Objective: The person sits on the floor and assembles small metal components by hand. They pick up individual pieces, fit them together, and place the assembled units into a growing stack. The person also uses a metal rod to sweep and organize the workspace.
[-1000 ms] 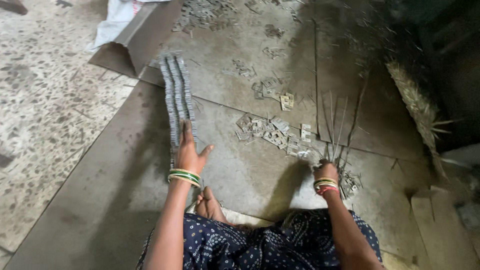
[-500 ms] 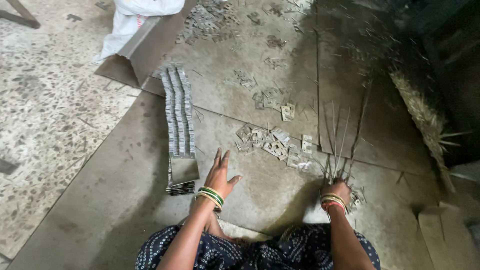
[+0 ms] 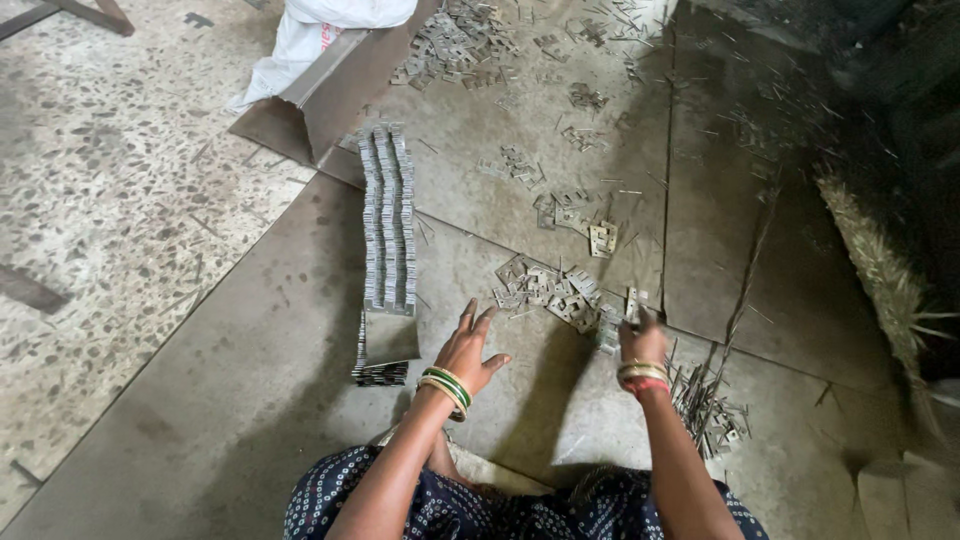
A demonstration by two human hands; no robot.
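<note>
My left hand point(image 3: 468, 347) hovers with fingers spread over the grey metal sheet point(image 3: 250, 400), just right of the near end of a long row of stacked flat metal pieces point(image 3: 388, 215). My right hand point(image 3: 640, 342) is closed around a small metal hinge piece point(image 3: 631, 301) at the near edge of a loose pile of hinge pieces point(image 3: 548, 287). Both wrists carry bangles. A bundle of thin metal pins point(image 3: 705, 400) lies right of my right wrist.
A folded metal sheet point(image 3: 320, 80) with a white sack point(image 3: 300, 25) stands at the back left. More hinge pieces point(image 3: 455, 40) lie scattered far back. A broom of straw point(image 3: 880, 270) lies at the right. Speckled floor point(image 3: 100, 200) is at the left.
My left hand left the row of stacked pieces and moved right toward the pile. My right hand rose from the pins up to the pile's near edge and closed on a piece.
</note>
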